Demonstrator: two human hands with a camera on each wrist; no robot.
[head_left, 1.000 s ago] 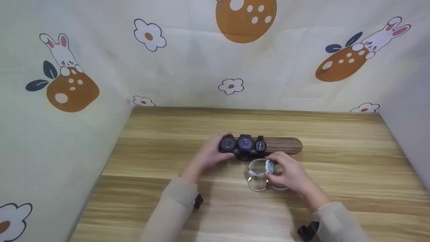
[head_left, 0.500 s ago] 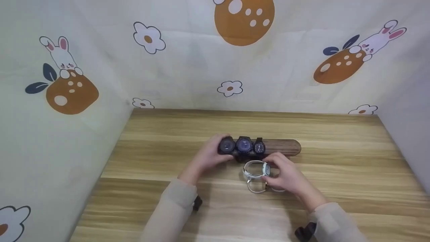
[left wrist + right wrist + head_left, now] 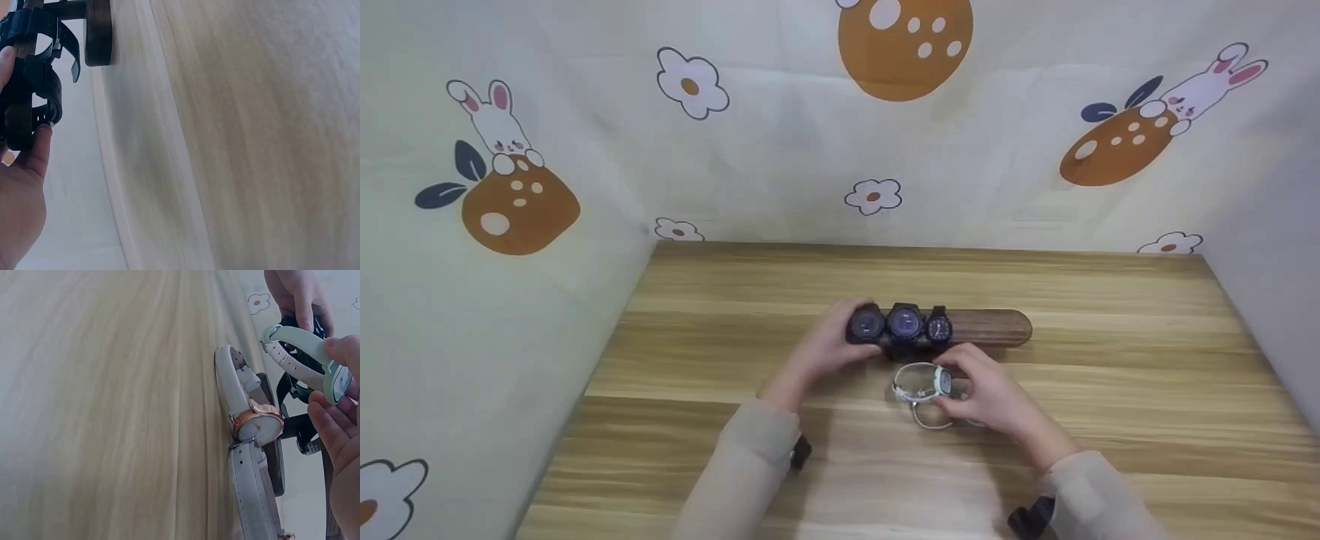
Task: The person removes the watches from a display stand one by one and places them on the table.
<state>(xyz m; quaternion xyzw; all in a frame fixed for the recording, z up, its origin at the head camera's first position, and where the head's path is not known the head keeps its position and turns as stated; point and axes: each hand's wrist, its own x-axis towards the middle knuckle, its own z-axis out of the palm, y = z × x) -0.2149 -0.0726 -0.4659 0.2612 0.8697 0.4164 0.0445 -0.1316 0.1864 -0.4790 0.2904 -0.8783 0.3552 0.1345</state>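
My left hand [image 3: 826, 346] grips the left end of a dark wooden watch stand [image 3: 990, 328], thumb on the near side, beside a black watch [image 3: 866, 322]. Two more black watches, a large one [image 3: 905, 321] and a smaller one [image 3: 939, 328], sit on the bar to its right. Its end cap [image 3: 19, 126] shows in the left wrist view. With thumb and fingers my right hand [image 3: 988, 391] pinches the case of a pale mint watch [image 3: 942, 381], held in front of the stand; its strap [image 3: 304, 340] is closed in a loop.
On the table stands a white-strapped watch with a rose-gold case [image 3: 259, 424], and another white strap [image 3: 247, 486] lies against it. The right part of the stand's bar is bare. A patterned cloth wall [image 3: 780, 150] rises behind the wooden table [image 3: 735, 285].
My right hand has carried the mint watch left, along the front of the stand. The left hand keeps its hold on the stand's end.
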